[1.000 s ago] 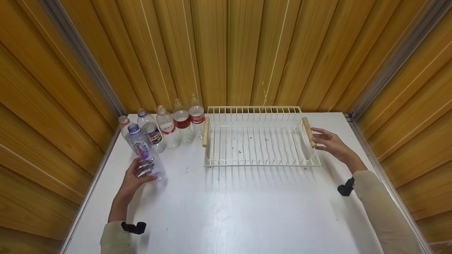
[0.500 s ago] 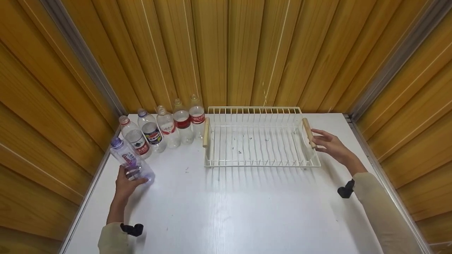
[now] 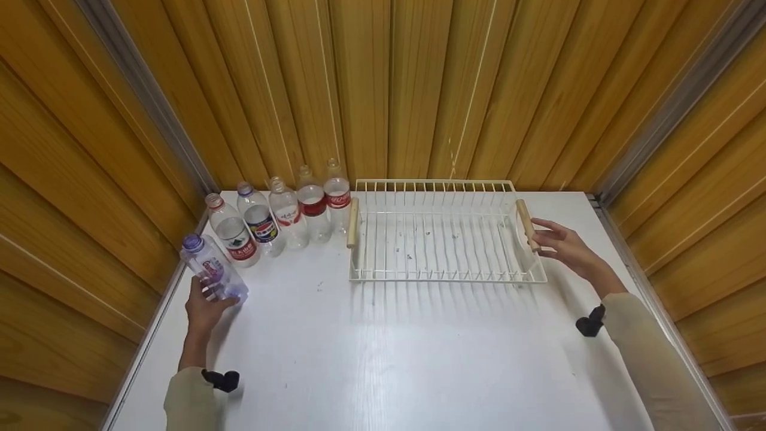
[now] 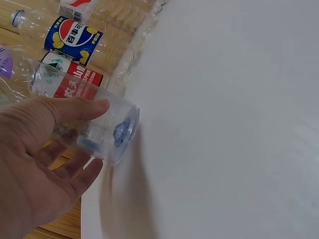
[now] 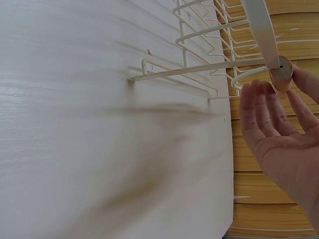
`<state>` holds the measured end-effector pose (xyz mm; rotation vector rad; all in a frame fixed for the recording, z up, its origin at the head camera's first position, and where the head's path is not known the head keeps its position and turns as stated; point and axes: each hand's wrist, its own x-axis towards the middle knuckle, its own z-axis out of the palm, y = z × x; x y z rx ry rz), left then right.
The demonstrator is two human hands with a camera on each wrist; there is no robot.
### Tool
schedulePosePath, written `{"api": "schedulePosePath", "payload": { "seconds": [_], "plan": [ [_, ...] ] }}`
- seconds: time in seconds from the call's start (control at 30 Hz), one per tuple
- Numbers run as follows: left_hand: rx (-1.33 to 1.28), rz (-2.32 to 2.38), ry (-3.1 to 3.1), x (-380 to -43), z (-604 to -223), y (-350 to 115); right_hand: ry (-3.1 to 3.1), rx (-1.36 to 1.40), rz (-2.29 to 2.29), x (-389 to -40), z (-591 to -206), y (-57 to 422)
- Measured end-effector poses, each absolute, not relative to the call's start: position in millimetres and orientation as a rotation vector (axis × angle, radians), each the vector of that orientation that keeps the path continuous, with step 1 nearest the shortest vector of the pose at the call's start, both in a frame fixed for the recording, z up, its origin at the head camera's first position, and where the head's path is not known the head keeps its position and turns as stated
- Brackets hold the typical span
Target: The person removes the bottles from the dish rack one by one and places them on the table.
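Observation:
My left hand (image 3: pixel 204 308) holds a clear, purple-tinted plastic bottle (image 3: pixel 213 269) low on its body, at the near end of a slanting row of bottles. In the left wrist view the thumb lies along one side of the bottle (image 4: pixel 112 117), and the fingers are on the other. Beside it stands a bottle with a red and green label (image 3: pixel 237 237). At the right, my right hand (image 3: pixel 565 246) has its fingertips and thumb about the wooden handle (image 3: pixel 526 225) of a white wire dish rack (image 3: pixel 446 280). The right wrist view shows the handle's round end (image 5: pixel 281 69) between them.
Further along the row stand a blue-labelled Pepsi bottle (image 3: pixel 261 224), a bottle with a white and red label (image 3: pixel 289 215) and two red-labelled bottles, one of them nearest the rack (image 3: pixel 338 199). Wood-patterned walls (image 3: pixel 419 90) enclose the white table (image 3: pixel 383 353).
My left hand has carried the purple-tinted bottle left and toward the near end of the row, uncovering the red and green labelled bottle. My right hand has stayed at the rack's handle.

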<state>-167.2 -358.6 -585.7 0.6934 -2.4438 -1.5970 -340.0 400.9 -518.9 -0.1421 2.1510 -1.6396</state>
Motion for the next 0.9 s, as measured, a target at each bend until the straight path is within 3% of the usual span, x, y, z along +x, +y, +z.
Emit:
{"api": "schedulePosePath", "payload": {
  "seconds": [0.9],
  "plan": [
    [0.755,-1.485,-2.412,-202.7,-584.3,-392.5,2.134,-0.146,-1.671,-341.8,-522.4,401.2]
  ]
}}
